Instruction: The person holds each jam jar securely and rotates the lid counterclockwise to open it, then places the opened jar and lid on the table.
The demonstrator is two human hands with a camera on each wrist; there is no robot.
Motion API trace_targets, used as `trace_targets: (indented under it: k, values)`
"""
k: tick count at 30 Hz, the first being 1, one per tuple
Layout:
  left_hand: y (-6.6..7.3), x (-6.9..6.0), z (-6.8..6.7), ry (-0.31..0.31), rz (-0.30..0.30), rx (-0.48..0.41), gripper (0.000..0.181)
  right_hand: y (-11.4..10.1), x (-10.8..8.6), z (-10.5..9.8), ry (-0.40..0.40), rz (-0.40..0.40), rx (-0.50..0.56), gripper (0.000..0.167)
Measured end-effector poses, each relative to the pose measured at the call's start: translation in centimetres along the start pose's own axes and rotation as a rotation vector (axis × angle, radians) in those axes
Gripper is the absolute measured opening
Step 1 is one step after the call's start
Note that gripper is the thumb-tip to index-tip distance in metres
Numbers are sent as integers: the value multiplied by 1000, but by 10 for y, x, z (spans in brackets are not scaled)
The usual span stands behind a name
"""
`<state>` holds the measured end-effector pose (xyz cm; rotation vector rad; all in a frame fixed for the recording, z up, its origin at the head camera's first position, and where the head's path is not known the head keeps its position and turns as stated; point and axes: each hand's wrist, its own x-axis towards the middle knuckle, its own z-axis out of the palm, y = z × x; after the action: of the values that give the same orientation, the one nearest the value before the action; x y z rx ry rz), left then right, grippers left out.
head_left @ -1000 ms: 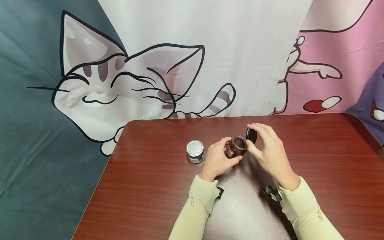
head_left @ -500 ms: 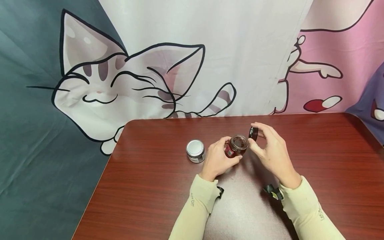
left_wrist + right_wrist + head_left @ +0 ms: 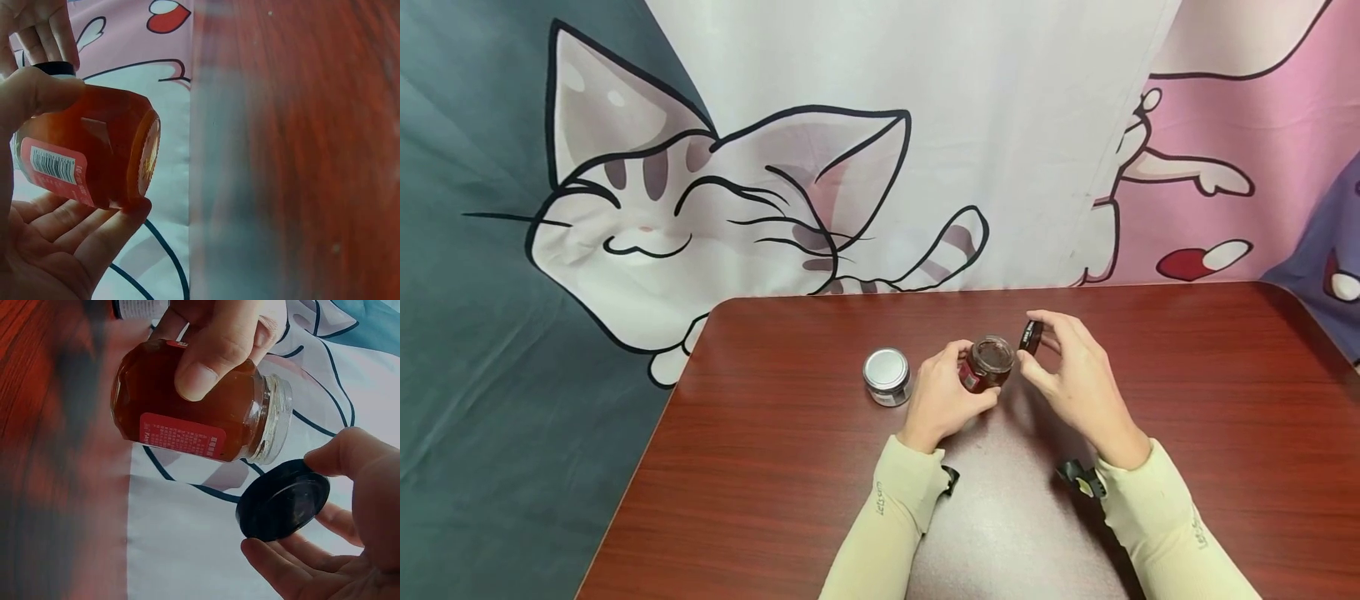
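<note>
the left hand [image 3: 943, 396] grips an uncapped, red-labelled glass jar [image 3: 987, 368] with reddish-brown contents between thumb and fingers, raised above the reddish-brown wooden desk [image 3: 760, 467]. the right hand [image 3: 1084, 390] pinches a round black lid [image 3: 1031, 337] by its rim; the lid is tilted nearly on edge, just beside the jar and not touching it. a short, round, silver-topped jar [image 3: 887, 372] stands upright on the desk, near the left hand.
</note>
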<state>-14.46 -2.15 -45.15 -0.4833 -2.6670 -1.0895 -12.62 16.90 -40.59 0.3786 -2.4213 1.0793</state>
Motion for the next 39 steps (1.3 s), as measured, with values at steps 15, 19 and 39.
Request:
trace_targets:
  k: [15, 19, 39]
  values:
    - [2, 2, 0, -13, -31, 11, 59, 6, 0, 0, -12, -10, -47, 47]
    - [1, 1, 1, -14, -29, 28, 59, 7, 0, 1, -19, -2, -52, 48]
    - [2, 1, 2, -23, -41, 43, 61, 12, -1, 5, -119, 33, -66, 51]
